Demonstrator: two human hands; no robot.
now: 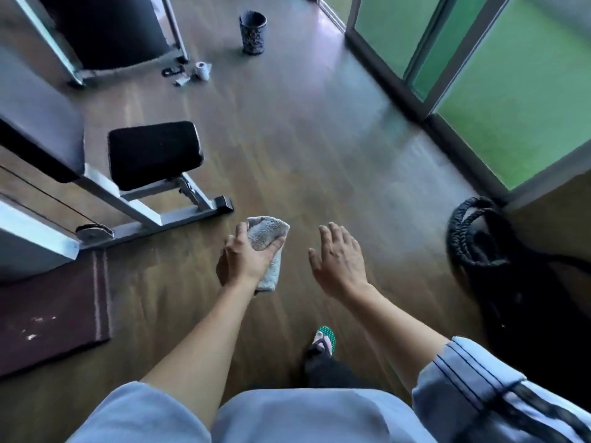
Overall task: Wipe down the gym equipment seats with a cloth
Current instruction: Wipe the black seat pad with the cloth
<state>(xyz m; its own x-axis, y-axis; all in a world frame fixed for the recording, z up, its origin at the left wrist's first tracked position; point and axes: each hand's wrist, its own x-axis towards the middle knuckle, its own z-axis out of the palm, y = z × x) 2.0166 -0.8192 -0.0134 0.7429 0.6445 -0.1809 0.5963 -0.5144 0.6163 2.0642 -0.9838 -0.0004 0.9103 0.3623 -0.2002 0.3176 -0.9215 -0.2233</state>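
Cloth [268, 239] sits folded in the left hand [244, 257], fingers wrapped around it, held in the air above the floor [319, 148] at centre frame. Right hand [340, 259] hangs beside it at 3 o'clock, fingers spread loosely, holding nothing. A sandalled foot [324, 340] shows at 6 o'clock. Black padded seat [153, 153] on its metal frame stands at 10 o'clock from the cloth, apart from it, with no contact. A larger pad [38, 123] lies at 9 o'clock. No wiping is under way; whether any seat is already wiped cannot be told. A bin [252, 32] stands at 12 o'clock.
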